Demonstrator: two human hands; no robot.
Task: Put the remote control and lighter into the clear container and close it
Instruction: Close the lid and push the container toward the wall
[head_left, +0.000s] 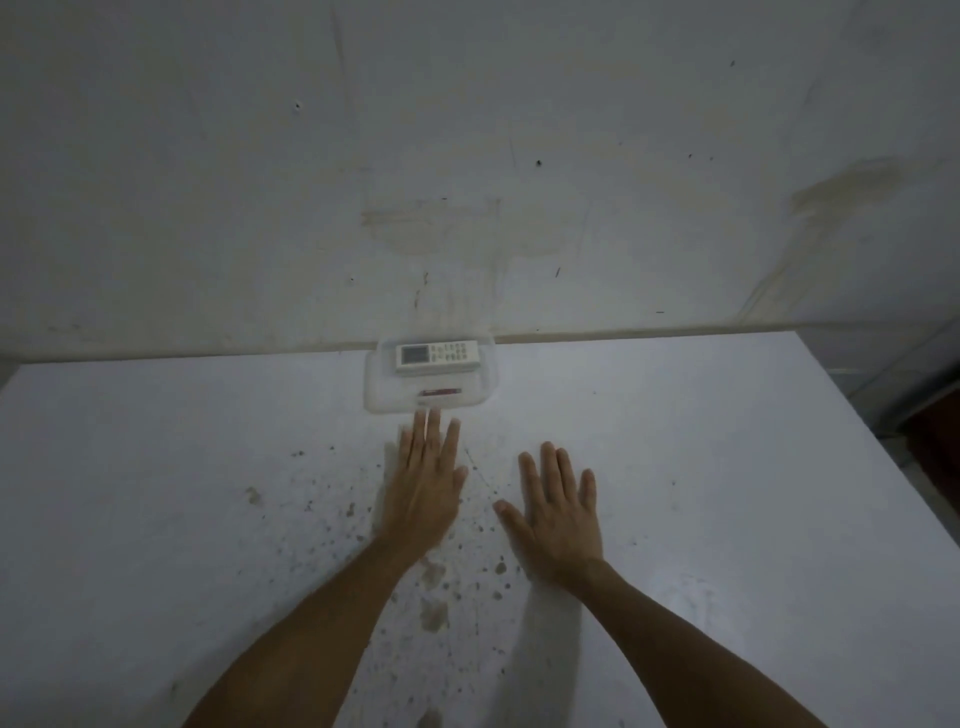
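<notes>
A clear plastic container (378, 387) stands at the far edge of the white table, against the wall. Inside it lie a white remote control (437, 357) with a small screen and, nearer to me, a dark red lighter (440, 392). Whether a lid is on the container I cannot tell. My left hand (426, 483) lies flat on the table, fingers straight, its fingertips just short of the container's near rim. My right hand (556, 512) rests flat to the right, farther from the container, fingers spread. Both hands hold nothing.
The white table (727, 467) is speckled with brown stains around my hands. A stained pale wall (467, 156) rises right behind the container. The table's right edge drops off to a dark floor area (930, 441).
</notes>
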